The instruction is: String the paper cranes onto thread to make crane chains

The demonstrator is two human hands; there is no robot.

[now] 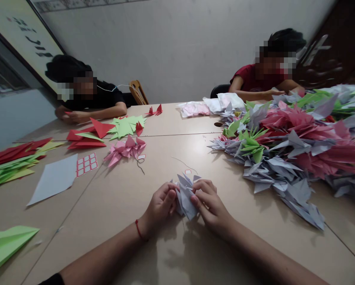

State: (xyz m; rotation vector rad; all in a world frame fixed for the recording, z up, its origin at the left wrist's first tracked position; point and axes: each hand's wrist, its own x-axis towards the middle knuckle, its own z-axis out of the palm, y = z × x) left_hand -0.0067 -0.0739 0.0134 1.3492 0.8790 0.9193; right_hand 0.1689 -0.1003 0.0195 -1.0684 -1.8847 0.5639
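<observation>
My left hand (161,206) and right hand (208,206) are close together, both clamped on a pale grey folded paper crane (185,200) held low over the beige laminate surface (153,257), directly in front of me. A thin dark thread (183,161) lies on the surface just beyond it, near a small red-edged white label (187,171). To my right sprawls a large heap of grey, crimson and green paper cranes (284,158). To my left lie a cluster of pink paper cranes (125,148), a sheet of red-edged white labels (86,164) and a flat grey kite-shaped paper (54,180). A person in a black shirt (97,97) and a person in a dark red shirt (249,79) sit at the far side.
</observation>
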